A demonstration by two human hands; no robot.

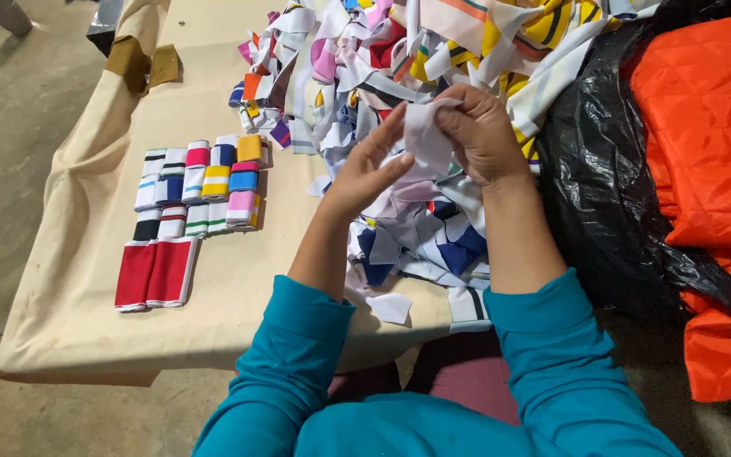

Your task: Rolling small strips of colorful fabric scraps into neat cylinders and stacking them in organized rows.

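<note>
My left hand [370, 169] and my right hand [480, 135] meet over the table's right side and both pinch a small pale lilac fabric piece [426, 142]. The piece hangs between my fingers, held up a little above a big heap of striped and coloured fabric strips [433, 51]. Teal sleeves cover both forearms. To the left, sorted folded strips [205, 186] lie in neat rows, with two red folded pieces [156, 272] at the front.
A beige cloth covers the table [61, 279], whose left and front edges drop to a concrete floor. A black plastic bag [611, 186] and orange quilted fabric [708, 127] lie at the right. A white scrap [391, 307] sits near the front edge.
</note>
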